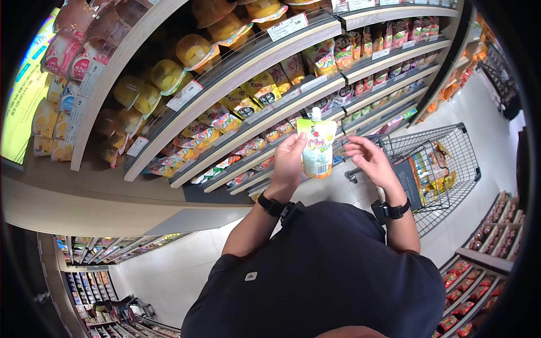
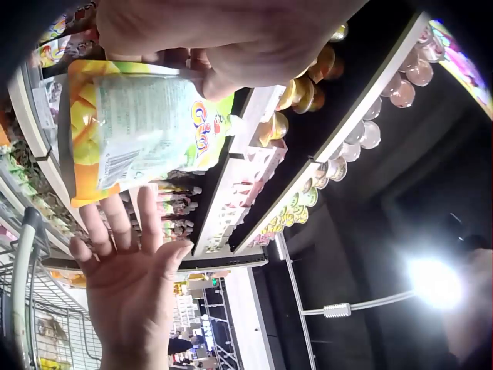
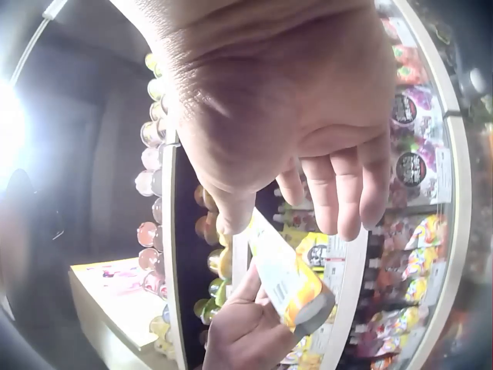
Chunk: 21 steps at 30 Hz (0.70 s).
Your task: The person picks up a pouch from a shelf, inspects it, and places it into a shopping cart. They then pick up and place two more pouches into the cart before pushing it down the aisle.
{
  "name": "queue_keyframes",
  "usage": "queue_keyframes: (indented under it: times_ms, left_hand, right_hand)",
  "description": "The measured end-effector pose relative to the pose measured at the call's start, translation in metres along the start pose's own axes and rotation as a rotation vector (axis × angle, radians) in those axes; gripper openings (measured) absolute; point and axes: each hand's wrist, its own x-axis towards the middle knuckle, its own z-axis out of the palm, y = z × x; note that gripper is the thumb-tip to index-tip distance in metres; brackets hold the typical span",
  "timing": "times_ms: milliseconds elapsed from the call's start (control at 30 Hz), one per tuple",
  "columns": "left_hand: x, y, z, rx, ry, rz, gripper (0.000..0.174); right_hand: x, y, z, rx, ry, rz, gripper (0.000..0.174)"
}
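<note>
My left hand (image 1: pixel 289 162) pinches a spouted jelly pouch (image 1: pixel 319 147) along its left edge, thumb on the front. The pouch is upright, with a white cap on top, green and white printing and a barcode near its orange base. In the left wrist view, the jelly pouch (image 2: pixel 146 127) appears sideways under the fingers. To the right of the pouch, my right hand (image 1: pixel 372 161) is held up with fingers loosely extended and nothing in it. The right wrist view has this right hand (image 3: pixel 285 108) above, with the left hand (image 3: pixel 243 335) gripping the pouch below.
Curved shelves (image 1: pixel 253 84) full of jelly cups and pouches rise in front and to the left, with price tags (image 1: pixel 185 94) along their edges. A wire shopping cart (image 1: pixel 451 194) holding packaged goods stands at right. Behind it are bins of packets (image 1: pixel 470 287).
</note>
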Motion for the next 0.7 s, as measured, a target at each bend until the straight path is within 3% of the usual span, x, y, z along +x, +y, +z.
queue_keyframes:
  times_ms: [200, 267, 333, 467, 700]
  left_hand:
    - [-0.014, 0.003, 0.005, 0.002, 0.103, -0.020, 0.029]
    - [-0.019, 0.007, 0.009, -0.048, 0.210, -0.036, 0.029]
    - [-0.022, 0.006, -0.002, 0.012, 0.199, -0.048, 0.027]
    - [-0.026, -0.002, -0.003, 0.026, 0.277, 0.033, 0.027]
    - [-0.030, 0.000, -0.007, 0.045, 0.235, -0.044, 0.025]
  right_hand:
    - [0.021, -0.006, 0.034, 0.202, -0.228, 0.103, 0.050]
    - [0.023, -0.011, 0.043, 0.021, -0.277, 0.097, 0.048]
    - [0.022, 0.000, 0.047, 0.023, -0.317, 0.157, 0.044]
    - [0.025, 0.008, 0.051, 0.035, -0.369, 0.193, 0.039]
    - [0.022, 0.008, 0.051, 0.206, -0.352, 0.207, 0.037]
